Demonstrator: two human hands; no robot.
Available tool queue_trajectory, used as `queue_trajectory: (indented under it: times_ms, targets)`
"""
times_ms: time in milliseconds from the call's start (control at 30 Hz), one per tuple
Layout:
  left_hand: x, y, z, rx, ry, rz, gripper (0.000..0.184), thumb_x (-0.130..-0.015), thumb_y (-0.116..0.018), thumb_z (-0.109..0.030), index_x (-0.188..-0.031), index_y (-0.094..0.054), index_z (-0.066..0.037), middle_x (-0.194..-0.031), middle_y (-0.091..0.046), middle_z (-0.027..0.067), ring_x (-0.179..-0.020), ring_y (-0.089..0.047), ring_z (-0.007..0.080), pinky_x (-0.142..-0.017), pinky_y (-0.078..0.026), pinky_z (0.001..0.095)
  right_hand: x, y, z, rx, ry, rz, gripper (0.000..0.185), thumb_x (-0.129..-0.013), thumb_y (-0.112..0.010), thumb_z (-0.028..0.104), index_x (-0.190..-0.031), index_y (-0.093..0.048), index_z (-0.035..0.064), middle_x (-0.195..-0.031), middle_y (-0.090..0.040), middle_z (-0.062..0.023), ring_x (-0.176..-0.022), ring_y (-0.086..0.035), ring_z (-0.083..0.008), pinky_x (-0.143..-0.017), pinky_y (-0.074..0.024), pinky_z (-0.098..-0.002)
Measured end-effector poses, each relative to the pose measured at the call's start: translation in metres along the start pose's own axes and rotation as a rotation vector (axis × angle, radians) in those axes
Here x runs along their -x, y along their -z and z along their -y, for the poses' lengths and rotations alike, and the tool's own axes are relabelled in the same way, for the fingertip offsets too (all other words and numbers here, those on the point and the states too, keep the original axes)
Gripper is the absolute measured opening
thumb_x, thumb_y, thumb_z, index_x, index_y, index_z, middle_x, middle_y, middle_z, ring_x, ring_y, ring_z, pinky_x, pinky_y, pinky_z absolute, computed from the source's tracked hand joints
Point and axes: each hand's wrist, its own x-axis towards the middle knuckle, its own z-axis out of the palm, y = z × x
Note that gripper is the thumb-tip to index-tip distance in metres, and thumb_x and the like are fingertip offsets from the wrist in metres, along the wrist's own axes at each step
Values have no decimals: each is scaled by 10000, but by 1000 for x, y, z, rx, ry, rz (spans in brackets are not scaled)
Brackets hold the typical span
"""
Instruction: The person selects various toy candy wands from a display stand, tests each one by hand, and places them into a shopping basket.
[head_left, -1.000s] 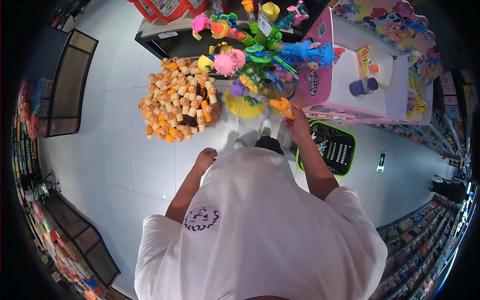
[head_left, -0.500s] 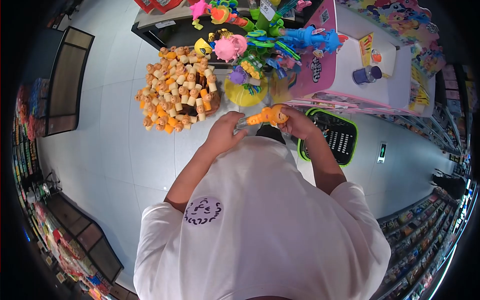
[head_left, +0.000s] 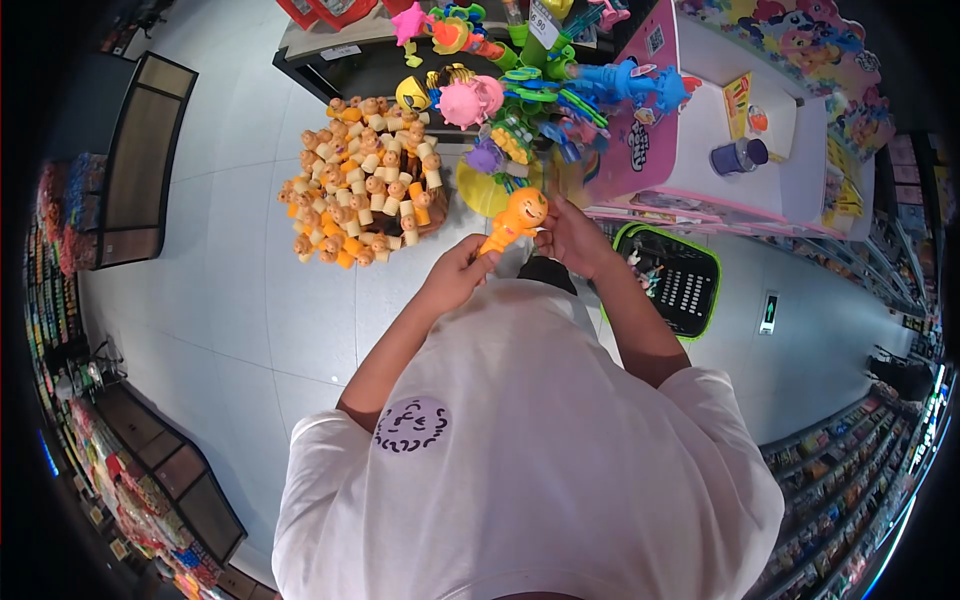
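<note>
An orange toy figure with a round smiling head stands tilted in front of me, head up and to the right. My left hand is closed round its lower end and hides the clear part there. My right hand is just right of the figure, with fingers apart beside its head and arm. Whether those fingertips touch it, I cannot tell. Beyond the figure is a yellow round base under a rack of colourful toys, including a pink one.
Left of the rack stands a heap of small pig-headed toys. A black basket with a green rim sits on the floor at right. A pink display stand bears a purple jar. Dark-framed shelves line the left.
The orange figure has swung from lying sideways to head up. My right hand has loosened from its head, and my left hand has moved onto its lower body.
</note>
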Motion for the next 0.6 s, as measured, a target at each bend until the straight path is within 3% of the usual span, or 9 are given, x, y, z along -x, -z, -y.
queue_trajectory:
  times_ms: [133, 200, 600]
  targets:
    - [4, 1, -2, 130, 38, -39, 272, -971, -512, -303, -1073, -554, -54, -754, -531, -28, -626, -473, 52, -593, -405, 211, -12, 17, -12, 43, -3, -58, 350, -972, -444, 423, -1130, -546, 127, -905, -598, 18, -697, -546, -85, -657, -455, -246]
    - [5, 2, -4, 140, 37, -28, 266, -976, -503, -301, -1060, -539, -51, -772, -532, -19, -636, -475, 59, -601, -404, 210, -16, 26, -18, 113, -63, -191, 315, -951, -487, 387, -1108, -570, 126, -900, -592, 28, -695, -538, -74, -658, -445, -230]
    - [-1, -1, -5, 207, -19, -18, 263, -993, -469, -286, -1067, -530, -41, -794, -524, 0, -657, -469, 79, -620, -403, 216, -4, -11, -30, 361, -113, -32, 277, -922, -543, 276, -1142, -554, 107, -981, -587, 18, -762, -528, -56, -708, -454, -220]
